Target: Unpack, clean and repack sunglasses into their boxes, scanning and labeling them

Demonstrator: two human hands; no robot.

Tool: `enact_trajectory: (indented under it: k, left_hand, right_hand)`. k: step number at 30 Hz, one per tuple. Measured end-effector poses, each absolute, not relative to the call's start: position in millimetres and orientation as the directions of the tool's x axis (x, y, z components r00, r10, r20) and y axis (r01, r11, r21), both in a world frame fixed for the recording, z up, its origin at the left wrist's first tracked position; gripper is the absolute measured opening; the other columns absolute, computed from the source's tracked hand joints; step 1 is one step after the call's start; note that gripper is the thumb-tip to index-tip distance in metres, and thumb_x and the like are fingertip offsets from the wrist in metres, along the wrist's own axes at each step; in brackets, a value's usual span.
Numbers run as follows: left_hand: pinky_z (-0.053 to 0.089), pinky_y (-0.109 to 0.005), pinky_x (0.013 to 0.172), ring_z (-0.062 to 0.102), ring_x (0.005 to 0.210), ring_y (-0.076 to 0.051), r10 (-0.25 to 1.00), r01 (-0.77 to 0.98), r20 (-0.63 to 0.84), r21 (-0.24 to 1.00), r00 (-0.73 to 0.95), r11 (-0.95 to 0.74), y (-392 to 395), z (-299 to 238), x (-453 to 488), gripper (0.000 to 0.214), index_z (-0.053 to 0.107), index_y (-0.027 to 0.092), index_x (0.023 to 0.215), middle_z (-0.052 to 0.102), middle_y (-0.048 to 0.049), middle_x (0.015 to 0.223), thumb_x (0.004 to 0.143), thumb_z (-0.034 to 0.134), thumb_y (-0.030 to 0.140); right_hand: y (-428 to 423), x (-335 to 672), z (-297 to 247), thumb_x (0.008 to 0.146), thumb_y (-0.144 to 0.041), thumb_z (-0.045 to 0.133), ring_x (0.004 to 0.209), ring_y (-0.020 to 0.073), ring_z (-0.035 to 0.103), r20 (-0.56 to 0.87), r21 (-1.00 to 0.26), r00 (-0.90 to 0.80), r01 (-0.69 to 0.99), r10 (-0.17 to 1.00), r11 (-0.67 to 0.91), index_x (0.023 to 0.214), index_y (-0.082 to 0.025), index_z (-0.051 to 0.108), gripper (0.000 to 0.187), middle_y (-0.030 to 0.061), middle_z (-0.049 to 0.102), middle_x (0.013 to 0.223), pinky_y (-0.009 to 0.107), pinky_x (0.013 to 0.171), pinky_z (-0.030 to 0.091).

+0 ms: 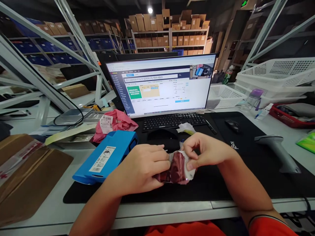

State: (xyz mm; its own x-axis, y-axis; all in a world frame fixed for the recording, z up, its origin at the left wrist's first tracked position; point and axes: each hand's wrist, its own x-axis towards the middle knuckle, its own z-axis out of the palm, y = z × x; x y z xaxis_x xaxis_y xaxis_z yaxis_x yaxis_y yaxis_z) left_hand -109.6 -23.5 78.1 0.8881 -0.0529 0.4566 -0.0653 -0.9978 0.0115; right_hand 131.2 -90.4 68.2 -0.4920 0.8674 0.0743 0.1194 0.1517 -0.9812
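Both my hands hold a small dark red item in clear plastic wrapping [177, 168] just above the black desk mat [221, 183]. My left hand [145, 167] wraps round its left side. My right hand [206, 149] pinches the top edge of the wrapping. A blue box with a white label [105, 157] lies just left of my left hand. A crumpled pink mailer bag with a label [114, 123] sits behind the box.
A black keyboard [172, 121] and a lit monitor [159, 85] stand behind my hands. A black mouse [232, 125] and a grey barcode scanner [280, 150] lie to the right. White baskets [275, 78] are stacked at the far right; flattened cardboard [27, 177] at the left.
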Motion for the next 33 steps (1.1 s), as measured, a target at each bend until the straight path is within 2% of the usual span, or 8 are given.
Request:
enact_trajectory:
  k: [3,5,8,14,19,22,28,33]
  left_hand:
    - [0.057,-0.033,0.084,0.065,0.077,-0.017,-0.099,-0.109,0.431,0.0,0.897,-0.994,-29.9,72.3,-102.0,0.008,0.064,0.02,0.084,0.07,-0.0002,0.078,0.089,0.059,0.017]
    - [0.057,-0.035,0.087,0.065,0.075,-0.017,-0.101,-0.102,0.436,-0.02,0.894,-0.995,-32.1,70.3,-99.1,0.007,0.064,0.02,0.084,0.068,0.0008,0.076,0.089,0.059,0.018]
    - [0.054,-0.037,0.099,0.066,0.074,-0.015,-0.075,-0.061,0.453,-0.045,0.889,-0.997,-31.2,71.9,-100.6,0.007,0.064,0.02,0.085,0.068,0.001,0.076,0.091,0.061,0.023]
    - [0.053,-0.036,0.101,0.069,0.08,-0.014,-0.027,-0.009,0.501,-0.04,0.865,-0.999,-28.1,78.8,-109.6,0.002,0.066,0.021,0.09,0.073,0.0007,0.088,0.088,0.064,0.02]
    - [0.054,-0.036,0.1,0.063,0.071,-0.013,-0.044,-0.028,0.459,-0.041,0.887,-0.999,-32.3,70.3,-103.6,0.007,0.062,0.02,0.079,0.067,0.0019,0.075,0.086,0.063,0.018]
    - [0.054,-0.036,0.1,0.06,0.068,-0.013,-0.091,-0.069,0.451,-0.064,0.888,-0.996,-36.0,66.8,-99.5,0.012,0.06,0.02,0.075,0.063,0.0031,0.069,0.087,0.063,0.019]
    - [0.052,-0.037,0.104,0.067,0.075,-0.014,-0.06,-0.043,0.514,-0.046,0.856,-0.998,-37.2,76.7,-103.8,0.005,0.065,0.02,0.087,0.071,0.0006,0.08,0.089,0.064,0.025]
    - [0.053,-0.038,0.104,0.069,0.077,-0.014,-0.041,-0.001,0.576,-0.069,0.816,-0.998,-36.2,81.4,-107.0,0.006,0.064,0.02,0.09,0.073,0.0003,0.085,0.087,0.069,0.024]
  right_hand:
    - [-103.1,107.6,72.3,0.069,-0.022,0.084,0.053,0.0054,0.035,0.065,-0.96,-0.407,0.225,0.911,0.168,0.06,-0.017,0.047,0.038,-0.0086,0.043,0.056,0.019,0.047,0.026]
    - [-106.2,104.6,73.7,0.069,-0.021,0.084,0.054,0.0054,0.035,0.064,-0.954,-0.377,0.247,0.924,0.168,0.061,-0.017,0.045,0.04,-0.009,0.042,0.057,0.019,0.047,0.026]
    - [-101.5,122.5,74.3,0.071,-0.029,0.085,0.053,0.0052,0.029,0.064,-0.969,-0.469,0.182,0.881,0.167,0.06,-0.019,0.036,0.052,-0.0097,0.034,0.057,0.019,0.046,0.023]
    - [-89.1,160.4,77.3,0.076,-0.042,0.083,0.057,0.0072,0.029,0.077,-0.965,-0.573,0.163,0.816,0.205,0.056,-0.021,0.028,0.063,-0.0077,0.03,0.059,0.023,0.052,0.026]
    - [-101.4,131.4,78.7,0.074,-0.026,0.082,0.054,0.0063,0.028,0.119,-0.898,-0.486,0.318,0.866,0.302,0.055,-0.019,0.033,0.053,-0.0089,0.031,0.055,0.022,0.048,0.022]
    - [-108.3,112.6,78.1,0.073,-0.02,0.081,0.052,0.0051,0.027,0.125,-0.882,-0.431,0.364,0.893,0.299,0.055,-0.019,0.033,0.051,-0.0097,0.031,0.053,0.021,0.045,0.02]
    - [-101.6,138.1,79.1,0.074,-0.03,0.085,0.05,0.0037,0.025,0.131,-0.97,-0.544,0.103,0.829,0.221,0.056,-0.019,0.031,0.058,-0.0104,0.029,0.054,0.02,0.044,0.02]
    - [-99.1,159.6,81.3,0.071,-0.029,0.088,0.053,0.0045,0.029,0.152,-0.985,-0.466,0.006,0.872,0.175,0.054,-0.019,0.03,0.061,-0.0087,0.032,0.057,0.021,0.047,0.022]
